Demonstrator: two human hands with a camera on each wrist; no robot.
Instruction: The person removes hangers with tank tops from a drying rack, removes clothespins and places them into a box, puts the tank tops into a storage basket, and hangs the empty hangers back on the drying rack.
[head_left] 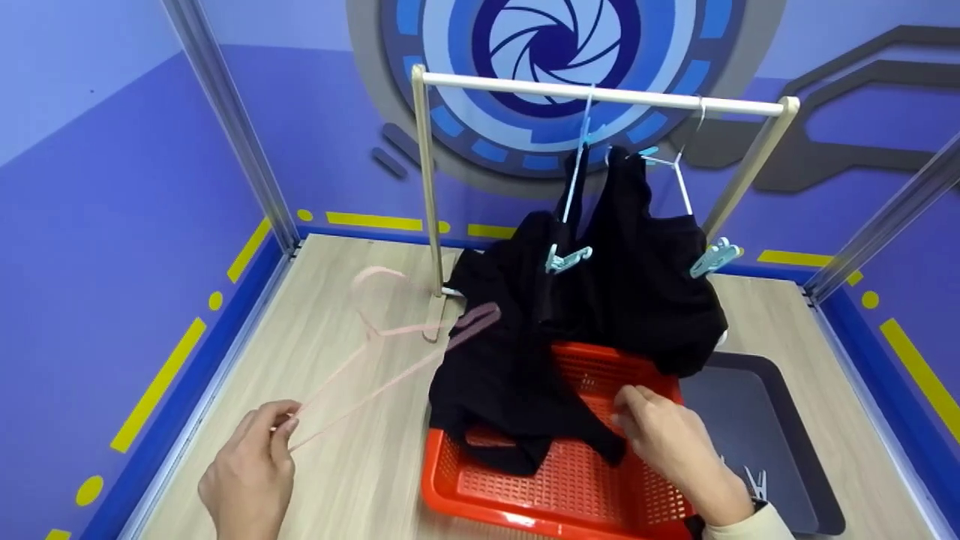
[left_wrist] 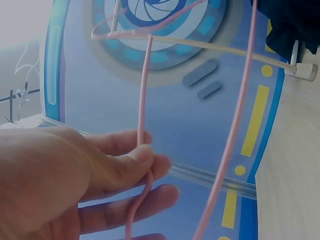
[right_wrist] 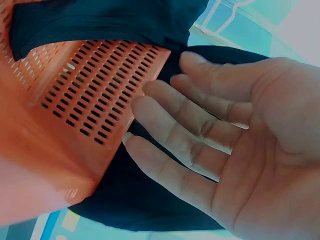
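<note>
In the head view my left hand (head_left: 247, 469) is at the lower left, pinching a pink clothes hanger (head_left: 480, 315) by one end between thumb and fingers. The hanger's hook points away from me, and its far end overlaps the black garment (head_left: 499, 375) draped over the red basket (head_left: 517, 519). The left wrist view shows the pink wire (left_wrist: 143, 95) passing under my thumb. My right hand (head_left: 664, 431) hovers over the basket's right side, fingers loosely bent, holding nothing. Near its fingertips lies a black strap end (head_left: 606, 444).
A wooden rack (head_left: 510, 84) behind the basket carries white hangers and another black garment (head_left: 645, 292). Light-blue clothespins (head_left: 568, 259) are clipped on. A dark grey tray (head_left: 772, 405) at the right holds a white clothespin (head_left: 757, 482). Blue walls enclose the table.
</note>
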